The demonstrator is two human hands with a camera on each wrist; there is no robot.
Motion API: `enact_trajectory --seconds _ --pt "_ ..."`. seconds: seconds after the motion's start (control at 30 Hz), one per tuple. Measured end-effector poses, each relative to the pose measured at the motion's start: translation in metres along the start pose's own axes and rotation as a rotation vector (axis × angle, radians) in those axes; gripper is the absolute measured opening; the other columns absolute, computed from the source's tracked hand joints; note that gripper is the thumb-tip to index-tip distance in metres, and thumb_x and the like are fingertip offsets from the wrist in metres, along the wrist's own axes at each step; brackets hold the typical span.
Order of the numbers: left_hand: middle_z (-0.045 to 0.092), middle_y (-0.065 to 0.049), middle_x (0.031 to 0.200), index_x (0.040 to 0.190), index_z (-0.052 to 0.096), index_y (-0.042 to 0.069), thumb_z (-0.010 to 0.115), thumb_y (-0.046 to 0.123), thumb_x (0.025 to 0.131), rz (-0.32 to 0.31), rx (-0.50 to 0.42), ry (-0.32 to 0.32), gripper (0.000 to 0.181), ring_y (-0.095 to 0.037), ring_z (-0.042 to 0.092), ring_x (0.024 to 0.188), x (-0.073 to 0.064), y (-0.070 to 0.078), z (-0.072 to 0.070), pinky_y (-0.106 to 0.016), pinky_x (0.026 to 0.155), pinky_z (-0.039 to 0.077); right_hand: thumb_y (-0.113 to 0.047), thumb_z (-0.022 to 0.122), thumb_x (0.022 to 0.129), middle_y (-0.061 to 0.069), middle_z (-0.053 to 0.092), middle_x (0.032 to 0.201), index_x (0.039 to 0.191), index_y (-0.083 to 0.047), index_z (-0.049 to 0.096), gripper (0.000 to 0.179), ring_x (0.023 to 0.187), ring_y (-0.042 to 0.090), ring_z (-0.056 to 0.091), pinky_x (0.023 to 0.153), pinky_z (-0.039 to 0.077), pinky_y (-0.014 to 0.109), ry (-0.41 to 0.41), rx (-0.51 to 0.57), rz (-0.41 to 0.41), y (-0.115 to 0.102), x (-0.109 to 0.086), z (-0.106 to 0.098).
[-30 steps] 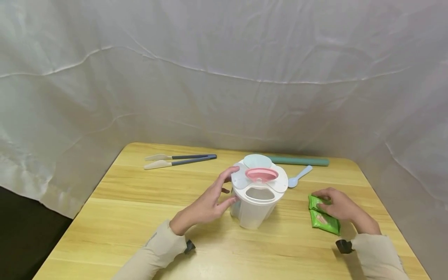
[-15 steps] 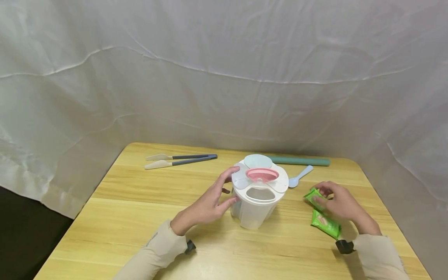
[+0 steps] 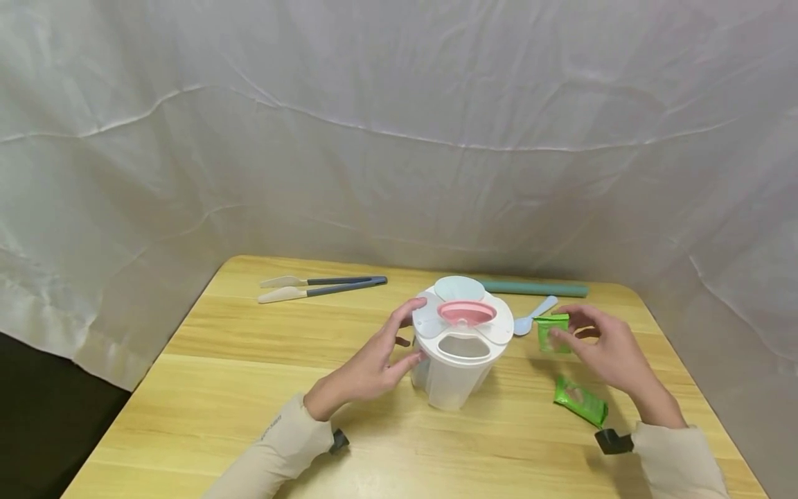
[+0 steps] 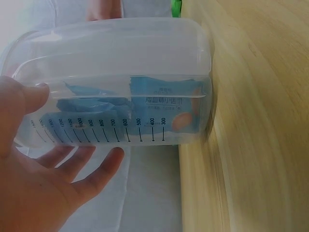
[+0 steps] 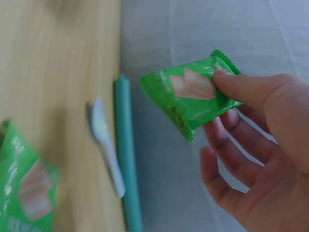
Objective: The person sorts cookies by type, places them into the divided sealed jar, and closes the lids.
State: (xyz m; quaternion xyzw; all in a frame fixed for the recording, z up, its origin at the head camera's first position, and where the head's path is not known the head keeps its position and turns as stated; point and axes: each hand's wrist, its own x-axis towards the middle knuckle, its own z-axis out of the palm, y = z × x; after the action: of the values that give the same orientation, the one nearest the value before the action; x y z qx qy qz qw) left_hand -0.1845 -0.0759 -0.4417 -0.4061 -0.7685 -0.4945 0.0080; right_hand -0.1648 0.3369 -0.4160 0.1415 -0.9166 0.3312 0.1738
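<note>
My left hand (image 3: 374, 360) grips the left side of a clear plastic storage container (image 3: 451, 384), thumb and fingers around it near the top. The container has a white lid with several flaps; the pink flap (image 3: 466, 312) stands raised behind an opening. Through the wall in the left wrist view, blue snack packets (image 4: 166, 104) show beside a printed measuring scale. My right hand (image 3: 614, 346) pinches a green snack packet (image 5: 193, 92) between thumb and fingers, held above the table to the right of the container. A second green snack packet (image 3: 580, 402) lies on the table below that hand.
A light blue spoon (image 3: 536, 315) lies behind the raised packet. At the back edge of the wooden table (image 3: 249, 374) lies a teal tube (image 3: 536, 288). Tongs (image 3: 324, 285) rest at the back left. A pale curtain (image 3: 399, 173) hangs around the table.
My right hand has picked one green snack packet off the table and raised it, moving it slightly away from me and left. My left hand stays on the container.
</note>
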Motion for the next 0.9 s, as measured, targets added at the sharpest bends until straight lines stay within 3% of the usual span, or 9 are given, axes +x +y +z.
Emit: enact_trajectory --seconds 0.3,0.63,0.7,0.8,0.9 --pt "0.029 -0.014 0.178 0.172 0.015 0.020 0.067 0.004 0.106 -0.011 -0.006 -0.006 0.085 -0.036 0.051 0.150 0.000 -0.001 0.000 -0.055 0.106 0.062 0.013 0.088 0.081 0.003 0.079 0.091 0.121 -0.006 0.076 0.046 0.082 -0.007 0.066 0.078 0.054 0.005 0.139 0.075 -0.173 -0.046 0.005 -0.007" --pt "0.031 -0.015 0.177 0.172 0.015 0.019 0.066 0.004 0.107 -0.012 -0.008 -0.004 0.084 -0.036 0.052 0.149 0.001 -0.003 0.001 -0.052 0.105 0.062 0.025 0.087 0.069 -0.019 0.072 0.101 0.117 0.001 0.078 0.055 0.081 -0.002 0.060 0.079 0.050 0.009 0.288 0.174 -0.275 -0.092 0.005 -0.013" --pt "0.031 -0.014 0.177 0.172 0.015 0.019 0.066 0.003 0.106 -0.012 -0.007 -0.004 0.084 -0.036 0.052 0.149 0.001 -0.002 0.001 -0.051 0.106 0.062 0.023 0.088 0.070 -0.019 0.073 0.101 0.115 0.005 0.078 0.050 0.081 -0.001 0.059 0.080 0.049 0.009 0.320 0.199 -0.310 -0.098 0.005 -0.012" --pt "0.030 -0.014 0.177 0.172 0.015 0.019 0.066 0.003 0.106 -0.012 -0.006 -0.004 0.085 -0.036 0.052 0.149 0.001 -0.002 0.001 -0.051 0.106 0.062 0.006 0.091 0.081 -0.019 0.074 0.103 0.111 0.009 0.077 0.033 0.082 0.000 0.059 0.081 0.049 0.011 0.361 0.237 -0.376 -0.107 0.006 -0.011" --pt "0.030 -0.014 0.177 0.172 0.015 0.019 0.066 0.002 0.106 -0.012 -0.006 -0.005 0.085 -0.036 0.052 0.149 0.000 -0.001 0.000 -0.051 0.106 0.063 -0.013 0.092 0.090 -0.019 0.076 0.106 0.107 0.013 0.076 0.035 0.084 0.000 0.060 0.081 0.050 0.012 0.379 0.284 -0.429 -0.116 0.007 -0.010"
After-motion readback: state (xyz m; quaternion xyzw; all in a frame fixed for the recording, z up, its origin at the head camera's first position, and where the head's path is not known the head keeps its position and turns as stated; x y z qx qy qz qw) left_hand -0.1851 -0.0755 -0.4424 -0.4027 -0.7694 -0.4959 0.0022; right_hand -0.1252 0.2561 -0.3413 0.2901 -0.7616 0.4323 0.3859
